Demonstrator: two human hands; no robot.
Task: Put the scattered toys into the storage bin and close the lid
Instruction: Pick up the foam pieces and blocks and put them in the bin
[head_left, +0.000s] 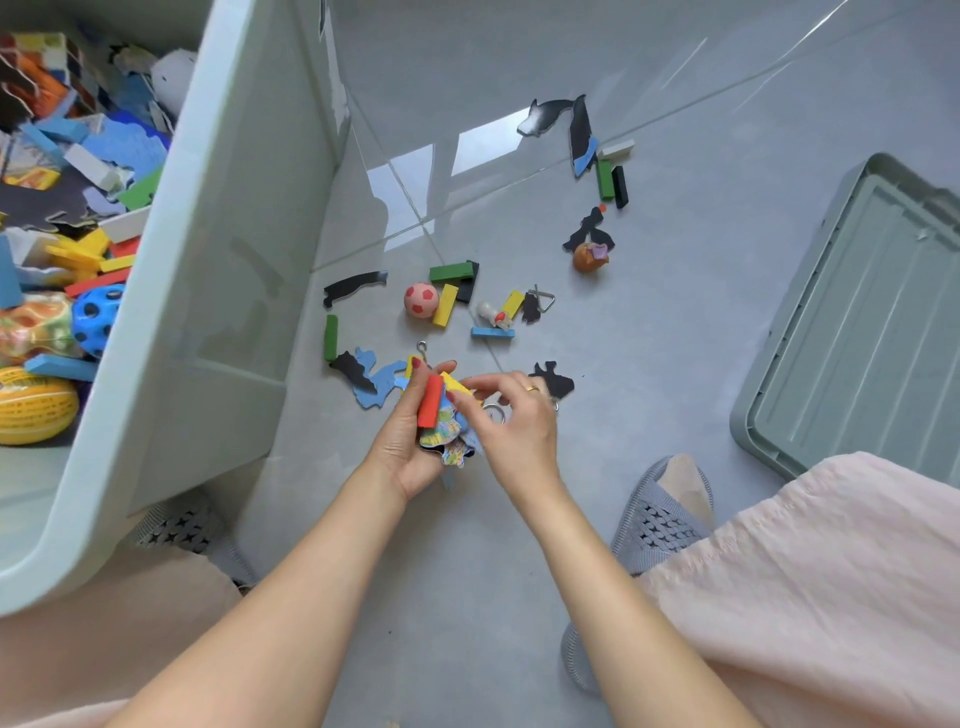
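Left hand: my left hand (410, 436) is palm-up over the floor, fingers curled round a bundle of toys; I see a red block (430, 401) upright against the thumb and colourful puzzle pieces (448, 434) under it.
Right hand: my right hand (511, 421) sits just beside the left, fingertips pinching a yellow block (457, 385) at the top of the bundle; a ring shows on one finger and a metal key ring (493, 413) hangs under the palm.
Storage bin: the pale green storage bin (218, 218) stands at the left, open, already holding blocks, puzzle pieces, a blue holed ball (96, 318) and a yellow ball (34, 410).
Lid: the lid (857, 332) lies flat on the floor at the right, well apart from the bin.
Toys on floor: between bin and lid I see a pink ball (422, 300), green block (451, 272), another green block (330, 338), blue block (492, 332), several black puzzle shapes, a blue puzzle piece (382, 382) and a small orange figure (589, 256).
Floor: grey glossy tiles (675, 364).
Me: pink garment over my knees, grey slippers (660, 514) on the floor.
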